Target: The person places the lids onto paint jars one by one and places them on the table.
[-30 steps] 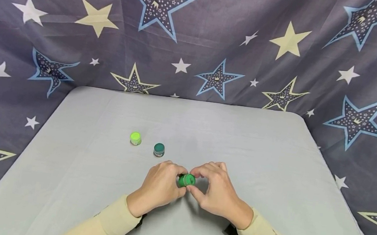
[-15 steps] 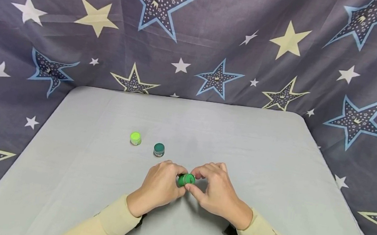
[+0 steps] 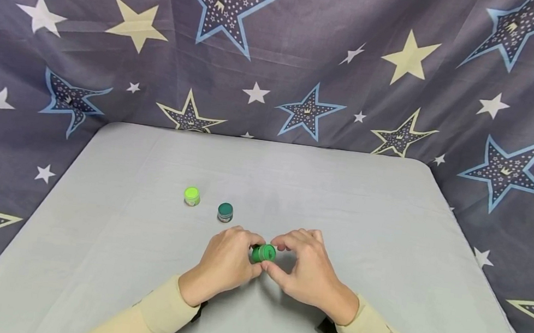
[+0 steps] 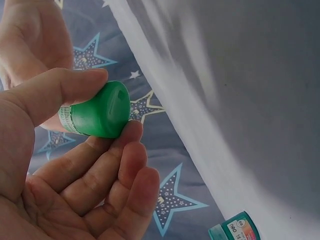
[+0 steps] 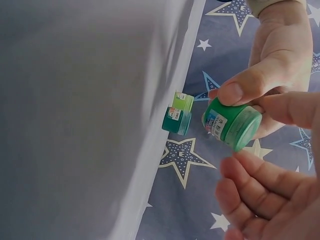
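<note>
A small green paint jar (image 3: 264, 253) is held above the table, tipped so its lid points to the right. My left hand (image 3: 226, 261) grips the jar's body between thumb and fingers, as the green base (image 4: 102, 112) in the left wrist view shows. On the other side, my right hand (image 3: 307, 270) has its thumb and a fingertip at opposite edges of the translucent lid (image 5: 245, 131), pinching it. The right hand's other fingers are bent and free of the jar. Part of the label shows in the right wrist view.
Beyond the left hand, a dark teal paint jar (image 3: 225, 212) stands upright on the grey-white table (image 3: 366, 211). A lime green paint jar (image 3: 191, 196) stands farther left and back. A star-patterned cloth (image 3: 280, 52) hangs behind the table.
The green jar has shifted very slightly up and to the left, and the right fingertips have moved a little around its lid. Both other jars stay where they were.
</note>
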A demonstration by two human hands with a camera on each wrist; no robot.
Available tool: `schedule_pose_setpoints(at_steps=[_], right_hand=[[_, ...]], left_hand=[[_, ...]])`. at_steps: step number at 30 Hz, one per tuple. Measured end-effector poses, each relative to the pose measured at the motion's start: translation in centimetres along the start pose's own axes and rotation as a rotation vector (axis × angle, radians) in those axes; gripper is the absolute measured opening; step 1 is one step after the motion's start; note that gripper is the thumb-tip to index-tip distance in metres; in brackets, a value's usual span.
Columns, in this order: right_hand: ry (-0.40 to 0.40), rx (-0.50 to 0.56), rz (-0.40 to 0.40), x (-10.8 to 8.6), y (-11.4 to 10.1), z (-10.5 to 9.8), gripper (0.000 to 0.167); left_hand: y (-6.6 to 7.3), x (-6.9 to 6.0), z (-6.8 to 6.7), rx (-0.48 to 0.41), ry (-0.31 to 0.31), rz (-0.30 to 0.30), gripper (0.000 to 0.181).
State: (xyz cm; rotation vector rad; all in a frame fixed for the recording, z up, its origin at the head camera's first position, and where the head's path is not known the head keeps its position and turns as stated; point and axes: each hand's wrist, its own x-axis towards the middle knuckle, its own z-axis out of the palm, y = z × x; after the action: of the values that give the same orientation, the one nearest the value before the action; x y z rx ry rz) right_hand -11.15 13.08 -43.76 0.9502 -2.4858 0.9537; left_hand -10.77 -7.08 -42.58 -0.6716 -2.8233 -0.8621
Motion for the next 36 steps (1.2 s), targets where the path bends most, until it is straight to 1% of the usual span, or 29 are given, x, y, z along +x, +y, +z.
schedule_pose_setpoints(at_steps=[7,10,15,20,24,28,31,36], right_hand=[[0.047,-0.018,-0.021,0.1,0.3,-0.3,0.029],[0.06,-0.025,-0.021,0.2,0.4,-0.4,0.028],[0.073,-0.022,-0.011,0.3,0.4,-0.6,0.028],[0.09,-0.028,-0.009,0.3,0.3,-0.8,0.026],[0.083,-0.037,0.004,0.3,0.5,-1.0,0.026],[0.074,-0.049,0.018,0.2,0.8,-1.1,0.027],[0.076,-0.056,0.023,0.2,1.0,-1.3,0.027],[0.078,-0.068,0.026,0.2,1.3,-1.5,0.026]], left_hand=[[0.0,0.1,-0.1,0.006,0.002,-0.019,0.024],[-0.1,0.1,-0.2,0.01,0.008,-0.018,0.025],[-0.3,0.1,-0.4,0.018,0.043,-0.013,0.029],[-0.8,0.1,-0.9,0.025,0.067,-0.043,0.028],[-1.3,0.1,-1.5,0.02,0.071,-0.071,0.026],[-2.1,0.0,-2.4,0.017,0.069,-0.118,0.026],[-2.9,0.0,-3.0,0.028,0.067,-0.155,0.027],[-4.4,-0.2,-4.0,0.053,0.06,-0.19,0.028]])
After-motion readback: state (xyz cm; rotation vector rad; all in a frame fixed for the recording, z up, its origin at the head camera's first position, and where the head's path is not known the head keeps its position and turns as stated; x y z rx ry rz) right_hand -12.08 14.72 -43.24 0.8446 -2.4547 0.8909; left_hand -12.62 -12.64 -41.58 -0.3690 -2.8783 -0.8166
